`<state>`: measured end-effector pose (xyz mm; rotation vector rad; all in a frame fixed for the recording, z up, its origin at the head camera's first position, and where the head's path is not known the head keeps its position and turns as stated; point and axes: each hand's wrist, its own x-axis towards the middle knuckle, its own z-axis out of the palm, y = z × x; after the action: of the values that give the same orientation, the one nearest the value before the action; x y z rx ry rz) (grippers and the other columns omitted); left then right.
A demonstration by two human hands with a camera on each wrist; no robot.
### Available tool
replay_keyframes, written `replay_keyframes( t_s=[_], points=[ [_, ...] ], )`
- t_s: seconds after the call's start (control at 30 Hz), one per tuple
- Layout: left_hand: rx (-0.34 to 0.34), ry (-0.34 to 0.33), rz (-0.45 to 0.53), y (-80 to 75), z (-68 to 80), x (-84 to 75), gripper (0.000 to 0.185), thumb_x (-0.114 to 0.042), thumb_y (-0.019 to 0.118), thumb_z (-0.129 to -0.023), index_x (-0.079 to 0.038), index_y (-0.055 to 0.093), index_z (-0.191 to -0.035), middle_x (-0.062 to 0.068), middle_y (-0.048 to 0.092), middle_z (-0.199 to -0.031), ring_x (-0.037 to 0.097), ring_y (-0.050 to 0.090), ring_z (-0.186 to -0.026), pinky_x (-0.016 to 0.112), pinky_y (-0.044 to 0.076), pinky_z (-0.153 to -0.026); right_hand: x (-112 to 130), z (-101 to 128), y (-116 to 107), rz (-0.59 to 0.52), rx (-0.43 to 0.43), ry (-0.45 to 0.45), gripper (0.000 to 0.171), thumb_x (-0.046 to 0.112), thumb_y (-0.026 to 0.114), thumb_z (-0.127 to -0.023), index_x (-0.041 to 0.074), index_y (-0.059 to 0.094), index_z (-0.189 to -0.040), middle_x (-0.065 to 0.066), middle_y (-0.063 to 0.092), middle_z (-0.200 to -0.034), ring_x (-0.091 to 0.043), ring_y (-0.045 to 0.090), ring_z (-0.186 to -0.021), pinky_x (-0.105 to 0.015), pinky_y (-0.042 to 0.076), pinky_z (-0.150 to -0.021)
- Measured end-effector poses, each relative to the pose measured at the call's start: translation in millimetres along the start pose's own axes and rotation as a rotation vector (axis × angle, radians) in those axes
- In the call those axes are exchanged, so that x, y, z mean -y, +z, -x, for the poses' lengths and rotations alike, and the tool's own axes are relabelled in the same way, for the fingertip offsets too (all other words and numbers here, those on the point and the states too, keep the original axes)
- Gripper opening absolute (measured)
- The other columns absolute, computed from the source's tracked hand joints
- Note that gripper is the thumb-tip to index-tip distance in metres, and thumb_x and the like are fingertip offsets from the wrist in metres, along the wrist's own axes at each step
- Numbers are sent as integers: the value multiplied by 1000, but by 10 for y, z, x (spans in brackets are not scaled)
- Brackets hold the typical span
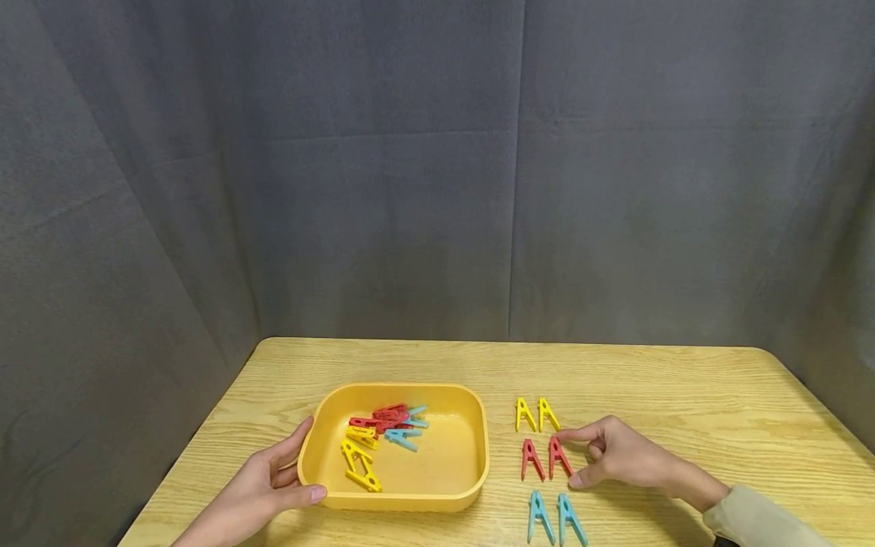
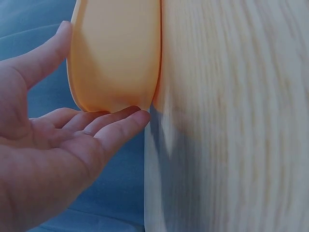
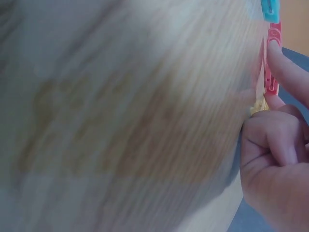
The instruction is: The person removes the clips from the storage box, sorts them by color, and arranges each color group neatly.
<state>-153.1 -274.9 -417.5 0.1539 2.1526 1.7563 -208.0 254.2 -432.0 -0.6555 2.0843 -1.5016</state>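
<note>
A yellow tray (image 1: 472, 463) sits at the table's front left and holds several red, yellow and blue clothespins (image 1: 383, 433). My left hand (image 1: 290, 467) cups its near left corner, thumb on the front rim and straight fingers along the side wall (image 2: 116, 53). To the right of the tray, clothespins lie in pairs: two yellow (image 1: 536, 414), two red, two blue (image 1: 555, 519). My right hand (image 1: 569, 459) pinches the right red clothespin (image 1: 559, 454) between index finger and thumb, and it lies on the table beside the left red one (image 1: 531, 458). The other fingers are curled.
The wooden table (image 1: 683, 395) is bare behind and to the right of the pairs. Grey cloth hangs behind and at both sides. The table's left edge runs close beside the tray and my left hand.
</note>
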Motion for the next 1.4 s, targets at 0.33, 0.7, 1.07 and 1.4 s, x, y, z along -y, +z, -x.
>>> replay_keyframes(
  t_s=[0.33,0.7,1.07,1.4],
  points=[
    [36,41,16,-19,15,26,104,-10,81,-95,7,6,-165,29,6,-170,45,35,-147,33,52,-104,6,1,14,44,-19,29,66,1,83,-88,-19,52,-143,8,31,-55,-11,17,-51,-26,23,-51],
    [10,8,30,-4,19,31,103,-10,81,-95,6,8,-166,28,9,-170,44,36,-148,34,52,-104,21,3,35,91,-29,21,67,3,85,-87,-18,53,-143,8,32,-55,-8,19,-51,-23,27,-50],
    [28,20,51,-19,26,49,104,-9,81,-95,7,5,-165,30,7,-170,46,36,-147,33,53,-103,14,-7,13,120,-17,-9,70,4,86,-86,-19,52,-143,9,32,-55,-6,21,-51,-21,29,-50],
    [74,78,51,-40,20,20,102,-8,78,-97,7,3,-165,28,2,-170,46,33,-148,28,52,-103,412,-61,-27,388,-120,-25,55,12,89,-86,-9,69,-132,11,29,-53,-6,17,-50,-23,33,-52]
  ],
)
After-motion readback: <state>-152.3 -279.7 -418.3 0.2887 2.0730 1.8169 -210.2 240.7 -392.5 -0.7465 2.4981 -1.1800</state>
